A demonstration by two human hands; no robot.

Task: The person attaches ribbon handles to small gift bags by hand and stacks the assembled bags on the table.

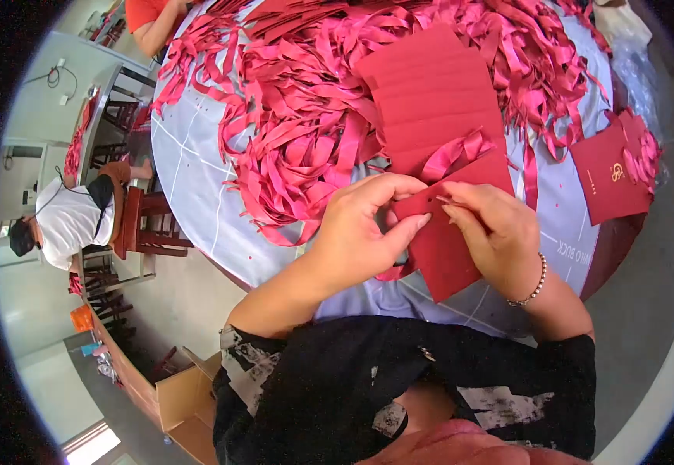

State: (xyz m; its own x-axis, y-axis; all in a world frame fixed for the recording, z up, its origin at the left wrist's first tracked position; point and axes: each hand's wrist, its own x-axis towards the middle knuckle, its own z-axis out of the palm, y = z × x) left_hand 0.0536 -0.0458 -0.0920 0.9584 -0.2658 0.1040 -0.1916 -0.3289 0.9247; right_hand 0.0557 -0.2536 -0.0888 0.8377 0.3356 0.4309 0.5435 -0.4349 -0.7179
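My left hand (372, 225) holds the upper left part of a dark red card piece (449, 260), thumb and fingers closed on its edge. At the card's top edge, my right hand (496, 232) pinches near a small hole; whatever lies between those fingertips is too small to make out. A pink ribbon loop (457, 153) lies just above both hands. Beyond it is a stack of dark red cards (434, 101). Heaps of pink ribbon (298, 116) spread left of the stack, and more ribbon (538, 62) lies to its right.
The round table (190, 170) has a pale cloth. At its right edge lies a red bag (612, 170) with gold print. A person in orange (151, 23) is at the far left edge. Another person in white (73, 221) sits farther left. An open cardboard box (186, 399) stands at lower left.
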